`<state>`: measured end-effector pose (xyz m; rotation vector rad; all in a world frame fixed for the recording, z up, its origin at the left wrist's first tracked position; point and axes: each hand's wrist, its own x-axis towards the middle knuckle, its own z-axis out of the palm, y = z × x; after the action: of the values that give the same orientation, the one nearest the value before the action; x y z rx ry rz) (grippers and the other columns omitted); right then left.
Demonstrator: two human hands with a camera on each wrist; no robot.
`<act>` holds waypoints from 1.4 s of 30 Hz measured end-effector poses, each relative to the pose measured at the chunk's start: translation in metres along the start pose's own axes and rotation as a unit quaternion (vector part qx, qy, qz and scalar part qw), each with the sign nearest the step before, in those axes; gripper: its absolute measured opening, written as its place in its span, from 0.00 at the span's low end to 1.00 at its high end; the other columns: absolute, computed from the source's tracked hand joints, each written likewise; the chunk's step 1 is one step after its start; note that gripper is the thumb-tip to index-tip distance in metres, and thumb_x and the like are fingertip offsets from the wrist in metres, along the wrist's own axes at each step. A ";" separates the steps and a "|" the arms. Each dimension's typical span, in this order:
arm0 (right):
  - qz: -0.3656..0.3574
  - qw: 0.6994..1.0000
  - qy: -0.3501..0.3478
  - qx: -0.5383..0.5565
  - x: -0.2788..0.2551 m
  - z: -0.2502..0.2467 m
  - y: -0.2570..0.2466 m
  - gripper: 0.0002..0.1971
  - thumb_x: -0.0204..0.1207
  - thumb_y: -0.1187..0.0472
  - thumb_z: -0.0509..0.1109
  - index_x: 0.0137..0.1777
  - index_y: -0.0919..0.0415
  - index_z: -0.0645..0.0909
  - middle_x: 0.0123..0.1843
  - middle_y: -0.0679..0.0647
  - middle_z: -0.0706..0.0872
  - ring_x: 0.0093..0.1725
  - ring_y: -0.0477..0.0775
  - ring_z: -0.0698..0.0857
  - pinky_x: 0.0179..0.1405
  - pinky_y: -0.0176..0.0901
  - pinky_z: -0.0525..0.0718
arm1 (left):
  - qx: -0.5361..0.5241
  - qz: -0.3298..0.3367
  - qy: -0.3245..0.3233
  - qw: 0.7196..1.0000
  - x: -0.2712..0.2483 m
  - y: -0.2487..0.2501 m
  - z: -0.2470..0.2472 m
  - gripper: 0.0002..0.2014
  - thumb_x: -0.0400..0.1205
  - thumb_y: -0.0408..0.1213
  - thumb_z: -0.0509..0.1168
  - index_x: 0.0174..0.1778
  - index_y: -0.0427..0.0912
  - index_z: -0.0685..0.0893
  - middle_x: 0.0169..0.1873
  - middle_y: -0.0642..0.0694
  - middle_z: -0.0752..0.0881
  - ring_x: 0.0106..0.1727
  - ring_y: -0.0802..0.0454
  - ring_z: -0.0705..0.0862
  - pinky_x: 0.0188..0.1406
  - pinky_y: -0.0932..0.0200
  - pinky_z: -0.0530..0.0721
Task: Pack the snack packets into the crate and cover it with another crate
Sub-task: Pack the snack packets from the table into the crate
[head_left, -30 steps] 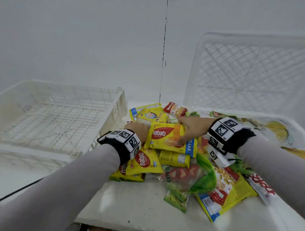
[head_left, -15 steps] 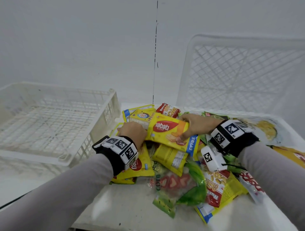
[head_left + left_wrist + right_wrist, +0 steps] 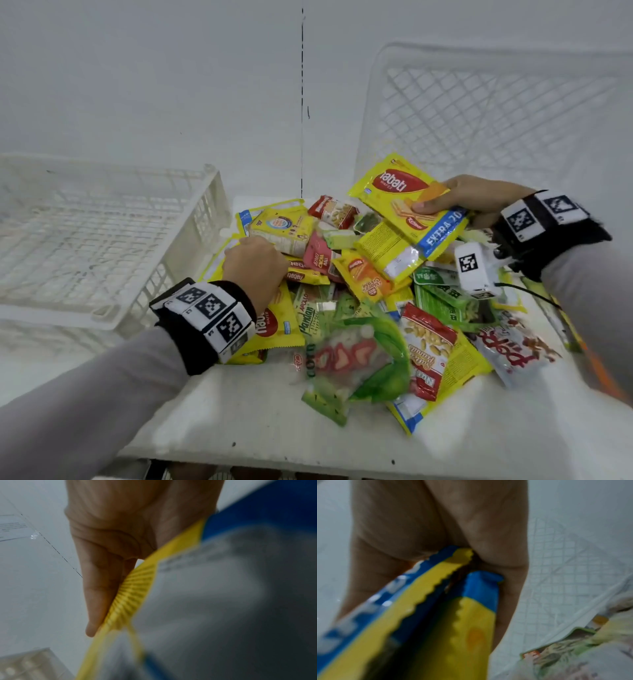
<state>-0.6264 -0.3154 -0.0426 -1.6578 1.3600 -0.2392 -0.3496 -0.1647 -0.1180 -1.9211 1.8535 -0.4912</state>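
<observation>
A heap of snack packets (image 3: 359,308) lies on the white table. My right hand (image 3: 459,202) holds a yellow Nabati wafer packet (image 3: 400,198) raised over the heap's far right, thumb on its front. In the right wrist view the right hand (image 3: 436,520) grips two yellow-and-blue packet ends (image 3: 419,601) together. My left hand (image 3: 255,267) is curled on the heap's left side. In the left wrist view the thumb (image 3: 96,595) pinches the crimped edge of a yellow packet (image 3: 130,595). An empty white crate (image 3: 102,240) stands to the left.
A second white crate (image 3: 496,120) leans upright against the wall behind the heap on the right. The table (image 3: 274,418) has a bare strip along its front edge. A white wall closes off the back.
Both hands held the Nabati packet; now the right hand alone has lifted it up and to the right. The left hand let go and moved down-left onto the heap.
</observation>
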 end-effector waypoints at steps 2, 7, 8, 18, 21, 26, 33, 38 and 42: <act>-0.031 0.996 -0.072 0.032 -0.020 0.013 -0.001 0.25 0.45 0.50 0.87 0.40 0.64 0.89 0.40 0.65 0.88 0.35 0.59 0.85 0.40 0.44 0.83 | 0.003 -0.002 0.005 1.000 -0.002 -0.001 -0.001 0.12 0.83 0.28 0.57 0.60 0.36 0.80 0.58 0.32 0.80 0.51 0.39 0.84 0.33 0.53 0.78; -0.101 0.969 -0.224 -0.037 -0.079 0.077 -0.003 0.03 0.67 0.59 0.78 0.35 0.58 0.89 0.33 0.49 0.90 0.32 0.41 0.86 0.33 0.29 0.81 | -0.028 -0.013 0.011 0.999 -0.004 -0.007 -0.003 0.09 0.83 0.33 0.59 0.54 0.41 0.83 0.51 0.41 0.80 0.46 0.43 0.83 0.29 0.55 0.69; -0.110 0.967 -0.217 -0.074 -0.087 0.090 -0.001 0.05 0.67 0.55 0.79 0.37 0.56 0.89 0.34 0.49 0.90 0.34 0.43 0.86 0.35 0.30 0.80 | -0.036 -0.013 0.014 0.999 -0.005 -0.009 -0.003 0.09 0.83 0.34 0.59 0.54 0.42 0.83 0.50 0.42 0.79 0.46 0.43 0.82 0.29 0.55 0.68; -0.093 0.922 -0.113 -0.359 -0.084 0.151 0.015 0.28 0.66 0.38 0.75 0.53 0.62 0.76 0.52 0.56 0.75 0.52 0.53 0.72 0.54 0.51 0.77 | -0.083 -0.024 0.021 0.996 -0.014 -0.019 -0.013 0.04 0.80 0.37 0.62 0.40 0.46 0.81 0.36 0.47 0.66 0.28 0.47 0.71 0.21 0.61 0.53; -0.100 0.938 -0.119 -0.309 -0.078 0.152 0.017 0.29 0.66 0.43 0.77 0.57 0.63 0.77 0.55 0.58 0.82 0.54 0.56 0.79 0.55 0.55 0.80 | -0.086 -0.027 0.024 0.996 -0.019 -0.020 -0.021 0.04 0.78 0.37 0.64 0.38 0.46 0.82 0.39 0.46 0.71 0.32 0.45 0.79 0.21 0.61 0.51; -0.097 0.966 -0.168 -0.173 -0.071 0.146 0.024 0.28 0.65 0.52 0.81 0.63 0.59 0.77 0.59 0.48 0.86 0.55 0.49 0.86 0.53 0.40 0.84 | -0.107 -0.032 0.070 0.991 -0.027 -0.023 -0.032 0.09 0.77 0.40 0.65 0.33 0.47 0.74 0.38 0.48 0.68 0.31 0.46 0.76 0.22 0.61 0.53; -0.108 0.974 -0.197 -0.002 -0.070 0.132 0.031 0.26 0.64 0.63 0.82 0.61 0.50 0.78 0.54 0.42 0.90 0.50 0.45 0.90 0.43 0.31 0.85 | -0.245 -0.091 0.202 0.944 -0.034 -0.051 -0.057 0.17 0.75 0.48 0.66 0.29 0.42 0.71 0.32 0.45 0.72 0.32 0.43 0.71 0.25 0.60 0.59; -0.140 0.978 -0.145 0.058 -0.069 0.116 0.021 0.23 0.63 0.63 0.81 0.57 0.50 0.82 0.53 0.47 0.91 0.49 0.49 0.90 0.42 0.32 0.85 | -0.431 -0.112 0.201 0.873 -0.032 -0.078 -0.069 0.12 0.71 0.47 0.69 0.32 0.41 0.84 0.20 0.46 0.72 0.25 0.47 0.71 0.25 0.57 0.67; -0.162 0.978 -0.104 0.081 -0.066 0.103 0.006 0.19 0.60 0.64 0.79 0.52 0.54 0.84 0.47 0.50 0.92 0.45 0.49 0.91 0.40 0.32 0.85 | -0.499 -0.115 0.200 0.835 -0.026 -0.096 -0.074 0.09 0.73 0.41 0.69 0.36 0.38 0.88 0.25 0.42 0.81 0.25 0.55 0.73 0.23 0.62 0.72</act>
<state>-0.5867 -0.2042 -0.0767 -1.7081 0.8880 -0.3460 -0.3082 -0.1413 -0.0033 -2.9065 2.4428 0.0901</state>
